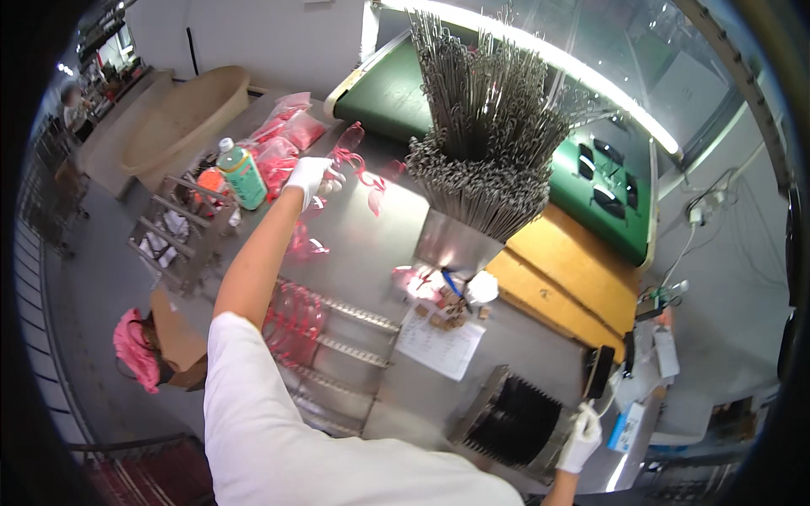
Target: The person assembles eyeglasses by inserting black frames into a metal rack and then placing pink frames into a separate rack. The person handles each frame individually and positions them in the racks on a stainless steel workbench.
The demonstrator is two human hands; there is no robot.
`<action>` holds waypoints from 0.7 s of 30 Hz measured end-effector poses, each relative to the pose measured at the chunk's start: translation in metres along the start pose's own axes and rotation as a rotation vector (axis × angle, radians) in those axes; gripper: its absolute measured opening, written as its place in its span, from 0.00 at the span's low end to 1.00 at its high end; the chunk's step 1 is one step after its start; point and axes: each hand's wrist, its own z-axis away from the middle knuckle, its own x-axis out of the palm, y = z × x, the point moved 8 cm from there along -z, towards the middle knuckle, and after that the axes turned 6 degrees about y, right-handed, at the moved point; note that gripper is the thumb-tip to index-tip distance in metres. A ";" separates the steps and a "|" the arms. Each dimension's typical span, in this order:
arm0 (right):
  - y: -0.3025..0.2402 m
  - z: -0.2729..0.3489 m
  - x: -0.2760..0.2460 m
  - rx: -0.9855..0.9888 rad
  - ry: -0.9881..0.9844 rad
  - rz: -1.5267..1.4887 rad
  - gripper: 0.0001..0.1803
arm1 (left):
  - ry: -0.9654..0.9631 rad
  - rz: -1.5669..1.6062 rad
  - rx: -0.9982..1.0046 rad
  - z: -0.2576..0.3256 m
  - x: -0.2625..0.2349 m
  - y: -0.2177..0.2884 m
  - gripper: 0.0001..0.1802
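My left hand (pixel 312 175), in a white glove, reaches out over the metal table with its fingers curled at a pink see-through plastic piece (pixel 349 139) shaped like eyewear. More pink clear pieces (pixel 308 244) lie close to that wrist. My right hand (pixel 580 440), also gloved in white, is at the lower right with its fingers drawn together. What it holds, if anything, I cannot make out. Just beyond it stands a black block-shaped thing (pixel 600 372). To its left sits a metal tray with a black, tooth-edged insert (pixel 516 420).
A dense bundle of hooked metal wires (pixel 481 101) rises from a metal box (pixel 456 240). Behind runs a green conveyor belt (pixel 380 88) carrying black pieces. A green bottle (pixel 242 175), pink bags (pixel 283 135), a slotted rack (pixel 346 347) and a paper sheet (pixel 440 344) surround the work area.
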 end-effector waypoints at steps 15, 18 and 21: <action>-0.254 0.186 0.105 0.356 -1.661 -1.078 0.20 | -0.269 -0.026 -0.049 0.430 0.008 -0.122 0.25; -0.241 0.175 0.088 -0.290 -1.092 -0.886 0.19 | -0.169 -0.327 0.185 0.444 0.029 -0.107 0.26; -0.221 0.183 0.084 -0.472 -0.761 -0.578 0.13 | -0.111 -0.279 0.271 0.461 0.039 -0.099 0.21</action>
